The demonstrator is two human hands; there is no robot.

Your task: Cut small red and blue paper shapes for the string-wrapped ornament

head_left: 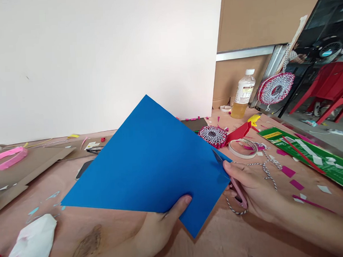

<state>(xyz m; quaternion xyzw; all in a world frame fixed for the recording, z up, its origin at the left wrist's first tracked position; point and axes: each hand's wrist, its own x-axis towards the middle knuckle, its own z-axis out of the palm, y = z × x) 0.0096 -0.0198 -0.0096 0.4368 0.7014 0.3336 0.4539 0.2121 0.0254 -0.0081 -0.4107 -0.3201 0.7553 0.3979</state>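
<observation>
Two bare hands hold up a square sheet of blue paper [144, 160], tilted corner-down above the table, its matte surface flat and stiff-looking. The left hand [161, 227] pinches the lower edge, thumb on top and the rest of the hand beneath. The right hand [253, 189] closes around pink-handled scissors [238, 192], whose dark blade meets the sheet's right corner. The hand hides much of the handles, and I cannot tell how far the blades are open.

Black-and-white baker's twine [264, 170] trails beside the right hand, near a roll of masking tape [243, 148] and a red-and-white pleated paper rosette [212, 136], partly cut off by the sheet. Magenta paper scraps [288, 171] lie around a green cutting mat [300, 157]. Farther back stand a plastic bottle of yellow liquid [243, 95] and a second rosette [276, 88], hanging against cardboard. A crumpled white tissue [28, 244] sits at the lower left, and pink strips [8, 156] lie on a brown cardboard sheet [20, 176]. A dark object half hidden behind the blue sheet is hard to make out.
</observation>
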